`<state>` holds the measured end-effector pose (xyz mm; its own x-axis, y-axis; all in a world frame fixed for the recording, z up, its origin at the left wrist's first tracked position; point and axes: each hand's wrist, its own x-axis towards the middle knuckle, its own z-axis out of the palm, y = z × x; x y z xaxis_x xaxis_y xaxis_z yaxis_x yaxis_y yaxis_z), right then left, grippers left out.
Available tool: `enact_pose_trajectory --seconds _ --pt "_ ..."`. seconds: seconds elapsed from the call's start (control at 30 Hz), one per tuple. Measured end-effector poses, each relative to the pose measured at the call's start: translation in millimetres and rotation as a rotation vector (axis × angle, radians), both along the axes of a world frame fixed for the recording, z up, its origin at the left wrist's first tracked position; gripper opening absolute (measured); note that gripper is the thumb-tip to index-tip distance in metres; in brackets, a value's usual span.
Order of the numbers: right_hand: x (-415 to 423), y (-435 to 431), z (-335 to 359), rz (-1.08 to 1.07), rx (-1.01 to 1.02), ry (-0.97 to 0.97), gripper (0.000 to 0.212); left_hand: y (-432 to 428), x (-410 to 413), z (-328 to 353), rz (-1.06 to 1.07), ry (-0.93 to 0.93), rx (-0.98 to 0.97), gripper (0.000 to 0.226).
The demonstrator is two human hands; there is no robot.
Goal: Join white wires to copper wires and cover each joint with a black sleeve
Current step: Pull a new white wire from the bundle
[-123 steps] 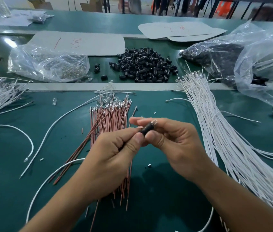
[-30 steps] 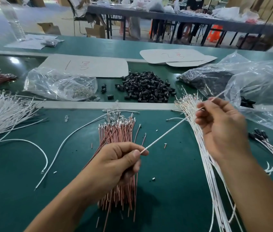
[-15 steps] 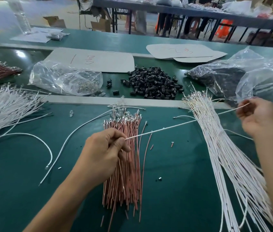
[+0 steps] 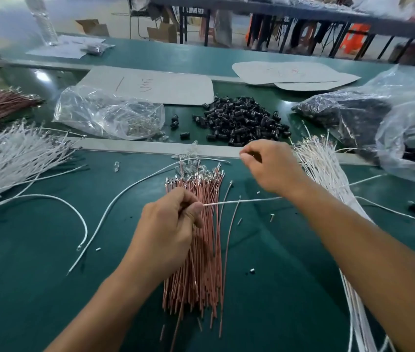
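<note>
Left hand (image 4: 170, 224) pinched a white wire (image 4: 242, 200) over the copper wires (image 4: 201, 262); right hand (image 4: 272, 168) curled, grip impossible to tell.

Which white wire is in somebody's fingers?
The straight white wire crossing over the copper wires: the left hand pinches its end. All other white wires lie loose or in piles.

My left hand (image 4: 169, 224) over left side of copper wire bundle (image 4: 201, 278), knuckles up, thumb and forefinger pinching end of white wire (image 4: 247, 200). Left forearm enters from near left of bundle. My right hand (image 4: 271, 168) past bundle's far right corner, back up, fingers curled, thumb tip near forefinger; can't tell if holding anything. Right forearm slants in from near right.
</note>
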<state>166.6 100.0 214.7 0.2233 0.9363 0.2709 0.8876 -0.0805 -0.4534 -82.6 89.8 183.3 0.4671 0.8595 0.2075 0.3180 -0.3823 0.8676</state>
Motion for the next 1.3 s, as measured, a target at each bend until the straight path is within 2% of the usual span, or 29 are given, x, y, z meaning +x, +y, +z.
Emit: enact_pose_trajectory --seconds 0.13,0.23,0.33,0.4,0.53,0.63,0.7,0.77,0.8,0.87,0.93,1.03,1.17,1.3 --pt "18.0 66.0 -9.4 -0.187 -0.235 -0.11 0.025 -6.4 0.4 -6.7 -0.086 0.075 0.003 0.021" --pt "13.9 93.2 -9.2 -0.321 -0.257 -0.098 0.026 -9.0 3.0 -3.6 -0.107 0.1 0.015 0.021" --pt "0.1 113.4 -0.1 -0.409 -0.299 -0.155 0.013 -5.6 3.6 -1.8 -0.101 0.117 0.072 0.018" --pt "-8.0 120.9 2.2 -0.421 -0.326 -0.174 0.007 -5.6 3.6 -1.3 -0.097 0.12 0.098 0.017" --pt "-19.1 121.8 -1.3 -0.355 -0.296 -0.236 0.019 -9.1 3.7 -0.6 -0.093 0.13 0.114 0.016" --pt "-21.2 110.3 -7.5 -0.32 -0.245 -0.215 0.014 -8.3 3.1 -1.3 -0.088 0.117 0.112 0.016" --pt "-23.2 98.7 -6.7 -0.248 -0.139 -0.142 0.015 -7.8 2.3 -2.2 -0.078 0.113 0.131 0.016" --pt "-34.5 76.2 1.2 -0.111 -0.035 0.032 0.02 -7.6 1.8 -3.5 -0.072 0.095 0.137 0.013" --pt "-43.0 59.4 5.9 -0.013 -0.013 0.151 0.016 -7.2 2.3 -3.9 -0.061 0.083 0.131 0.017" --pt "-60.3 16.9 11.6 0.199 -0.056 0.339 0.01 -7.1 3.8 -4.1 -0.024 0.045 0.111 0.042" --pt "-71.2 -21.0 9.1 0.31 -0.108 0.399 0.012 -5.9 3.6 -2.9 -0.011 0.007 0.119 0.053" --pt "-74.4 -56.2 -0.3 0.326 -0.08 0.465 0.017 -7.2 3.2 0.2 -0.056 -0.015 0.178 0.046" --pt "-70.2 -72.0 -6.7 0.268 -0.017 0.655 0.026 -13.5 6.3 1.3 -0.124 -0.057 0.191 0.05" --pt "-64.8 -84.4 -9.4 0.294 -0.001 0.62 0.025 -15.2 7.7 0.9 -0.116 -0.058 0.244 0.029"
